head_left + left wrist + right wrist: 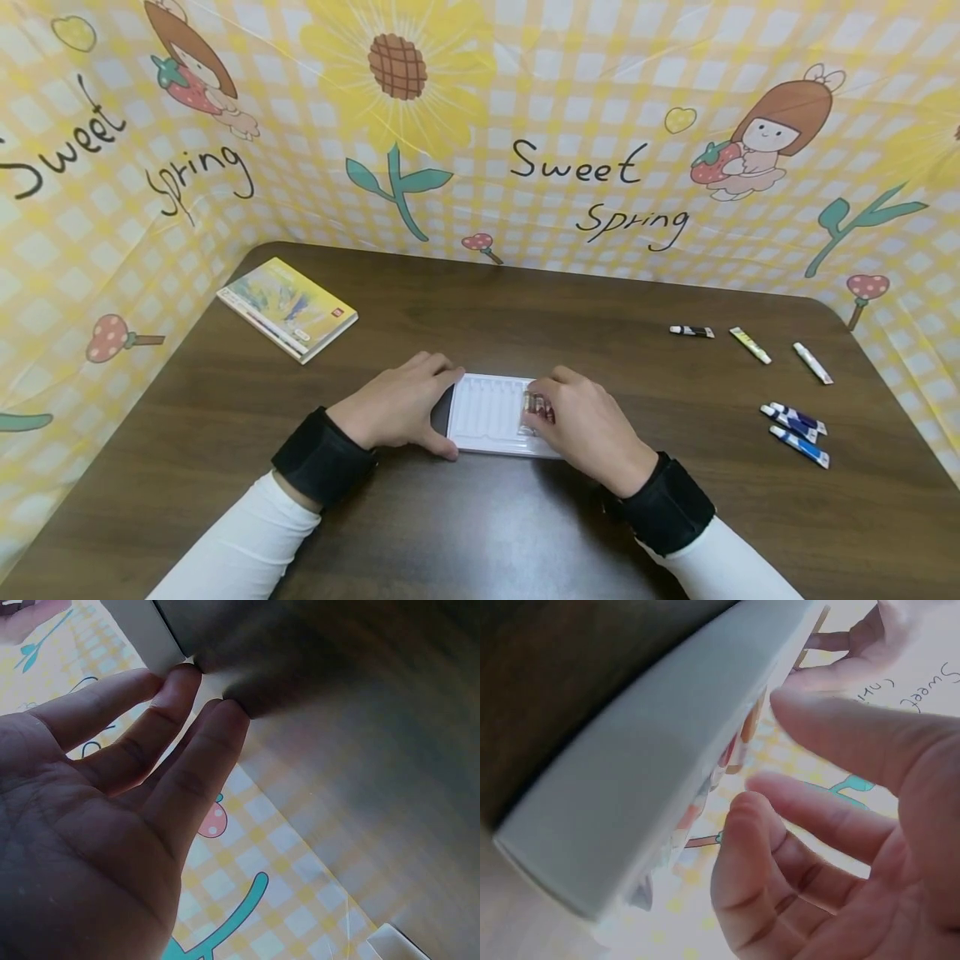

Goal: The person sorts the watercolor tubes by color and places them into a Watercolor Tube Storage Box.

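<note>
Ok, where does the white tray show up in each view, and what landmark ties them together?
Head: white tray, centre, between left hand and right hand.
Left wrist: white tray, top, left of centre, only a corner.
Right wrist: white tray, its side rising from lower left to the top edge.
Shared landmark: yellow-checked cloth.

Two hands are at one white tray. Right of the tray lie three bluish paint tubes, one black tube, one yellow tube and one white tube; left of it, one yellow book-shaped pack. Tubes in the tray are too hidden to count.
</note>
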### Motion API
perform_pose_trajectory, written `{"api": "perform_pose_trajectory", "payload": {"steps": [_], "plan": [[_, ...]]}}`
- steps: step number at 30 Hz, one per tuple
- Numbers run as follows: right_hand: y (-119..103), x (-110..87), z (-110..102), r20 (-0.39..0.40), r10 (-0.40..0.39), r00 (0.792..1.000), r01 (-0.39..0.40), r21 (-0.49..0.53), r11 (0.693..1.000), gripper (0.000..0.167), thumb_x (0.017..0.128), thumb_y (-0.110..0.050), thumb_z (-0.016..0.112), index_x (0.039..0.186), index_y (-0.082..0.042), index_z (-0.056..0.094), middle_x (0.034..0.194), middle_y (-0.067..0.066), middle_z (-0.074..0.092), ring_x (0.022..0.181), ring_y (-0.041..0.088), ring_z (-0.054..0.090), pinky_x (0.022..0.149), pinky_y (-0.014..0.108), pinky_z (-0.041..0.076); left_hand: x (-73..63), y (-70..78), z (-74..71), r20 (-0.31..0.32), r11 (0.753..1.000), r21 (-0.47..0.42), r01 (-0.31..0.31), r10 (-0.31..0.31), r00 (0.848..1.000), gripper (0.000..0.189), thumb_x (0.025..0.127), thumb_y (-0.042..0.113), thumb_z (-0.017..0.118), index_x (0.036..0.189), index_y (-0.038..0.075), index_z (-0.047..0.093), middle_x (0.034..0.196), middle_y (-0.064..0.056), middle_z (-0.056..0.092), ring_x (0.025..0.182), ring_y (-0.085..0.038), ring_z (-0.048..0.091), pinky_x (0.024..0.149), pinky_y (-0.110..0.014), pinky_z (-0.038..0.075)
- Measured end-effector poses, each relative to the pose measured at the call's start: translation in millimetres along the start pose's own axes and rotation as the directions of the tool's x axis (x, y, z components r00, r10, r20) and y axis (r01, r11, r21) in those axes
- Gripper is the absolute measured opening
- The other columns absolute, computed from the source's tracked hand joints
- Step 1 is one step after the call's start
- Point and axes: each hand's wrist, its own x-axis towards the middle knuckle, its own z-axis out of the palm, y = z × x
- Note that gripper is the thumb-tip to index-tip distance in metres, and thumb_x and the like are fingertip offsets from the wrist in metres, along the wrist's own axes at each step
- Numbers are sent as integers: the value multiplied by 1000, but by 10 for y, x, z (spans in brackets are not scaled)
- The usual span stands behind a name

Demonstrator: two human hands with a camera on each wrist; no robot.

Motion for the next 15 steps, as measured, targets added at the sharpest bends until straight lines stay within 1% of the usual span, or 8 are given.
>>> {"api": "perform_pose_trajectory", "payload": {"steps": [2,4,6,10,15], "plan": [[8,-13,0,13,-23,1000,24,-33,999,32,86,-28,89,108,-7,80,92,4,65,72,13,55,64,30,51,5,-1,-1,5,1000,0,2,-2,1000,103,74,55,93,153,2,52,150,-16,55,138,-31,50,107,-51,54],[10,-21,4,24,-35,999,36,-58,998,34,86,-30,89,109,-7,79,96,6,66,75,15,56,66,31,52,12,-1,-1,10,1000,-1,3,-3,1000,103,74,55,93,153,2,52,150,-16,55,138,-31,50,107,-51,53],[12,-26,9,24,-49,999,50,-74,996,34,86,-30,89,108,-7,79,97,6,66,76,15,56,65,30,52,16,-1,-2,11,1000,-3,4,-4,1000,103,74,55,93,153,2,52,151,-16,54,138,-31,50,107,-51,53],[12,-30,15,26,-70,997,72,-95,993,29,88,-28,86,108,-8,80,99,7,67,79,16,56,64,30,53,12,-11,1,1,1000,1,-5,5,1000,103,74,54,93,153,2,52,150,-15,55,138,-31,51,106,-51,54],[1,-22,23,44,-66,997,70,-99,993,21,91,-25,83,104,-10,80,98,7,66,78,16,56,62,32,53,2,-25,12,-17,1000,16,-17,17,1000,103,74,53,93,152,1,53,147,-15,56,136,-31,53,103,-50,55]]}}
